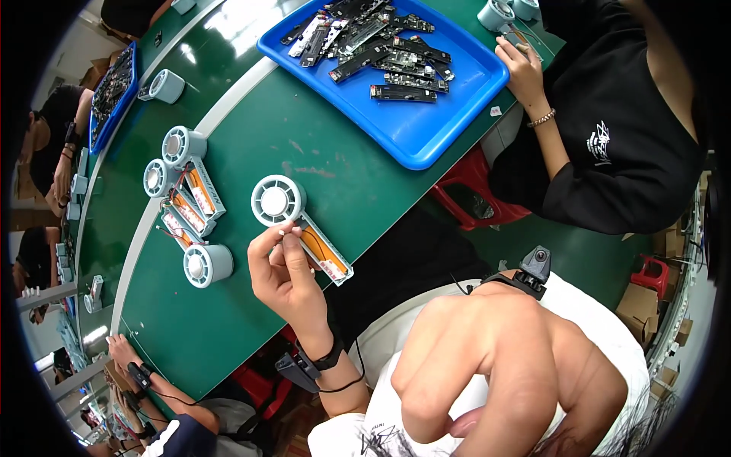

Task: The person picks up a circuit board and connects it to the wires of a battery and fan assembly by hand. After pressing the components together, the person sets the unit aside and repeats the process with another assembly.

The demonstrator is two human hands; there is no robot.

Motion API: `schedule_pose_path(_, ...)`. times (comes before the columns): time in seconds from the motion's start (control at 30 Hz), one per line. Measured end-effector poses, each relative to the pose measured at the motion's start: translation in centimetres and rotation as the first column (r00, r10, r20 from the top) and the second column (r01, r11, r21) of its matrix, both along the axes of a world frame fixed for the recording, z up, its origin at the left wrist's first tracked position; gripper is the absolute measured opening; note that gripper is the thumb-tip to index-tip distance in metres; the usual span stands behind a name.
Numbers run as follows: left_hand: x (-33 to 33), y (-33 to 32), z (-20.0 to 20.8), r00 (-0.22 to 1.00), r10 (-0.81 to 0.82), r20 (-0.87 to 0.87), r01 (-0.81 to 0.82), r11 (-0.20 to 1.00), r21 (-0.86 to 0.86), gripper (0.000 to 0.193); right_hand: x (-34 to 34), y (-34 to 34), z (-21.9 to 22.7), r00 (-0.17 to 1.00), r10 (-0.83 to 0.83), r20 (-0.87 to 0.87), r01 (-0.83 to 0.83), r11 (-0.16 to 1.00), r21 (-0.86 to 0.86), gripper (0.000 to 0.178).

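My left hand point(288, 274) is over the near edge of the green table, its thumb and fingers pinched together on a small white connector point(282, 231). Right beside it lies an opened handheld fan point(278, 199), with a pale blue round head and a handle showing an orange strip and a dark wire. My right hand point(510, 365) is raised close to the camera, its fingers curled inward; anything inside them is hidden. Further left are several similar fans point(196, 265), some with orange strips and red wires in their open handles.
A blue tray point(417, 145) of black circuit-board pieces stands at the far side. To the right, a person in black point(586, 152) works at the table. Red stools point(476, 190) stand beside it. Another worker's hand point(126, 352) rests on the table at lower left.
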State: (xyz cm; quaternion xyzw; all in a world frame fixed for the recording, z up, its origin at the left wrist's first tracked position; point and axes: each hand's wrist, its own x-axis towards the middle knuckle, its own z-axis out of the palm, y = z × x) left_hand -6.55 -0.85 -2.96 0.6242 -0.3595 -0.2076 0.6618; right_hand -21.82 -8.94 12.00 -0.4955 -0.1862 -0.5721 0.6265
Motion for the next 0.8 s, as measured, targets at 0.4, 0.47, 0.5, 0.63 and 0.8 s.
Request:
schedule_pose_path(0.4, 0.6, -0.1, 0.0, 1.000, 0.022, -0.004, -0.022, 1.000, 0.007, 0.021, 1.4, -1.8, -1.4, 0.983, 0.163, 0.089, -0.134, 0.952, -0.274, 0.026)
schedule_pose_path(0.47, 0.7, 0.4, 0.1, 0.993, 0.097, 0.069, -0.099, 0.995, 0.020, 0.025, 1.1, -1.8, -2.2, 0.982, 0.157, 0.109, -0.113, 0.937, -0.331, 0.028)
schedule_pose_path(0.5, 0.7, 0.7, 0.3, 0.985, 0.132, 0.108, -0.135, 0.990, 0.028, 0.027, 0.5, -2.1, -2.7, 0.991, 0.121, 0.053, -0.100, 0.951, -0.292, 0.018)
schedule_pose_path(0.63, 0.4, 1.0, 1.3, 0.984, 0.106, 0.140, -0.113, 0.993, 0.043, 0.031, -2.5, -6.2, -3.3, 0.884, -0.297, -0.362, 0.216, 0.944, -0.248, 0.019)
schedule_pose_path(0.8, 2.3, 1.8, 1.5, 0.945, 0.059, 0.320, -0.088, 0.993, 0.076, 0.029, -3.8, -16.0, -10.6, -0.032, -0.858, -0.513, 0.223, 0.495, -0.840, 0.033)
